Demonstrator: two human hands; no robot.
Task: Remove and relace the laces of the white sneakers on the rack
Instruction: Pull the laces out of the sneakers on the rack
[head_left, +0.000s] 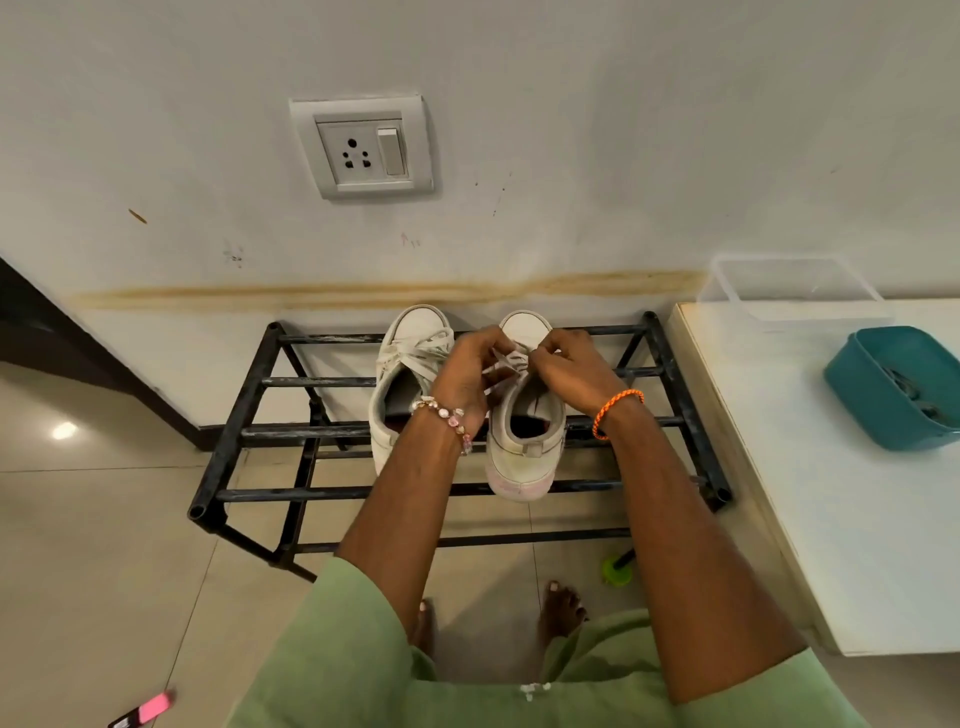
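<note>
Hands (470, 371) (569, 371) meet over right sneaker (524, 441), fingers pinching lace (506, 358)

Soft, even indoor light falls on my view; a lamp glares off the floor tile (64, 430). Shadows stay faint. Wide-angle bending curves the edges, slightly soft overall.
</note>
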